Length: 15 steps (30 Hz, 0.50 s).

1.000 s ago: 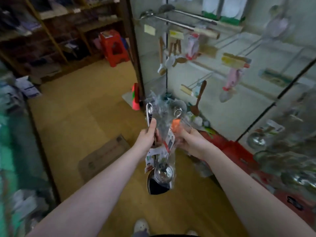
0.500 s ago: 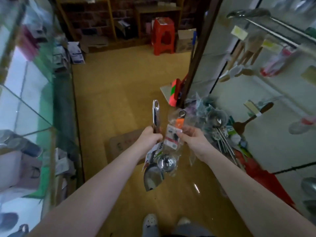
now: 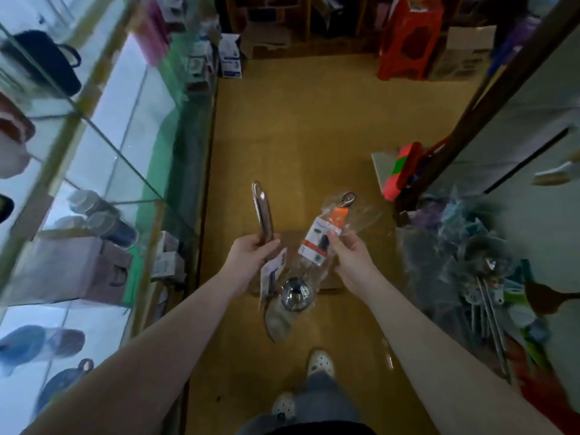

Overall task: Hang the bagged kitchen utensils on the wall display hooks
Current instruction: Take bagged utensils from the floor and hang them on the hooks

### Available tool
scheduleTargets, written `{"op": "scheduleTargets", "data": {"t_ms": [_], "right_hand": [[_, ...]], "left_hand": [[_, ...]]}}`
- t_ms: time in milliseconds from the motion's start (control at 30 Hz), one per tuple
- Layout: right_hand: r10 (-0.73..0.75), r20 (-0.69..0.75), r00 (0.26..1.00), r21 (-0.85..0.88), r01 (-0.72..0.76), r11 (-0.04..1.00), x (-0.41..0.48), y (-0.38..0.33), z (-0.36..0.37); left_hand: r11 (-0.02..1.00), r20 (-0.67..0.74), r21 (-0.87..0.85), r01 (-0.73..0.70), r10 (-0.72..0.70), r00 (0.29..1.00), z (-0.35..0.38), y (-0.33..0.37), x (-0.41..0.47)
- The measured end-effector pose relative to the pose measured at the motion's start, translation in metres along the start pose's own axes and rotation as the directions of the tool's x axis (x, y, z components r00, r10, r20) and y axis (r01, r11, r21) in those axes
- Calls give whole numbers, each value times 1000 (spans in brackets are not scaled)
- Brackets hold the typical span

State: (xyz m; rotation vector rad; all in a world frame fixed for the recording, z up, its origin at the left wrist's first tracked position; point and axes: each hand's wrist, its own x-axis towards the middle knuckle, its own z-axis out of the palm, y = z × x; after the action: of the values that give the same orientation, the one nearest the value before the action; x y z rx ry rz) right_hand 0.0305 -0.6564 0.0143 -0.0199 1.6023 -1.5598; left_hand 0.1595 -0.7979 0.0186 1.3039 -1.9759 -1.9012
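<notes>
- The wall [image 3: 518,114] rises just behind the pile [image 3: 455,246] of bagged utensils. Only its lower part shows, and I can make out no hooks on it. A blurred brush [image 3: 552,176] hangs above the pile at the frame's edge.
- The floor [image 3: 314,127] runs left of the pile as an open aisle, with a glass case [image 3: 103,146] along its far side, well apart from the pile.
- The pile itself is large and tangled, which suggests most of the stock is not yet hung. By my reading the task is early or midway, though the view gives no count of what is already up.
- Both hands are raised over the aisle, left of the pile and facing away from the wall, so neither item is near a hook. Turning towards the wall and hanging both items is what remains for them.
- The left hand [image 3: 248,255], the farther from the pile, has its fingers wrapped round the steel handle of a ladle [image 3: 263,215]. The handle points up, while the bowl and a label card hang below the fist. I cannot tell whether this one is bagged.
- The right hand [image 3: 351,259], nearer the pile, pinches a clear bag [image 3: 323,243] between thumb and fingers at its label. Inside is an orange-handled utensil, with its hanging ring at the top and a round steel head at the bottom.
- The two items hang close together but seem apart.
</notes>
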Motion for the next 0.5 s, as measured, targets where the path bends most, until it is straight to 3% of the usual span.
{"op": "scheduleTargets", "data": {"t_ms": [167, 300, 400, 500], "right_hand": [[57, 40, 998, 147, -63, 987, 52, -16, 5], [108, 19, 994, 208, -110, 972, 76, -24, 5], [136, 32, 990, 198, -140, 970, 97, -27, 3], [166, -8, 986, 79, -165, 983, 127, -15, 1]], "left_hand": [[999, -19, -42, 22, -23, 1000, 3, 6, 39], [986, -5, -86, 140, -141, 990, -2, 4, 70], [969, 16, -168, 180, -180, 984, -9, 3, 101], [922, 61, -323, 215, -206, 977, -10, -7, 140]]}}
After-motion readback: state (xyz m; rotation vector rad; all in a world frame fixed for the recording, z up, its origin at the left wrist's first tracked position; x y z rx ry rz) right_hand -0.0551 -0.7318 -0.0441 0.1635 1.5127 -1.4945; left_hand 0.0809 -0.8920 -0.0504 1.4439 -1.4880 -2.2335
